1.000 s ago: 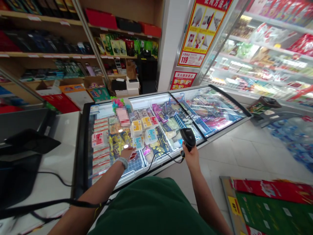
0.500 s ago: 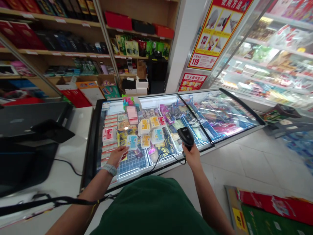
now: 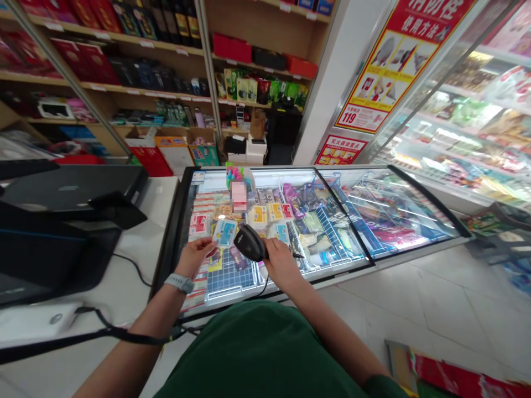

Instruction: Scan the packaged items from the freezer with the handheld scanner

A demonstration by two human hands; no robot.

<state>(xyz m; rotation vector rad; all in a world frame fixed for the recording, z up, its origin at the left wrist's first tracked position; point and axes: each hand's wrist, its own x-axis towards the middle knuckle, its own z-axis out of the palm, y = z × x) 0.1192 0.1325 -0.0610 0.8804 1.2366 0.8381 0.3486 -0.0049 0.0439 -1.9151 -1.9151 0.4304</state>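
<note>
My right hand [image 3: 282, 264] is wrapped round the handle of a black barcode scanner [image 3: 249, 243], whose head points left over the freezer. My left hand [image 3: 196, 256] pinches the near left corner of a small white pack with a blue label [image 3: 225, 232], tilted a little on the glass lid. The scanner head is just right of this pack, apart from it. Behind the scanner sit several similar packs with yellow labels [image 3: 258, 215], partly covered by it. A pack with a red label [image 3: 199, 224] lies to the left, beyond my left hand.
The glass-topped chest freezer [image 3: 369, 261] stretches to the right, with frozen goods inside. A black machine [image 3: 70, 190] stands on the white counter [image 3: 160, 204] at left. A colourful spiky object [image 3: 235, 176] is on the freezer's far side. Shelves stand behind.
My right hand has brought the scanner left, from the freezer's middle to beside the blue-labelled pack. That pack is now tilted in my left hand. The view has shifted slightly left.
</note>
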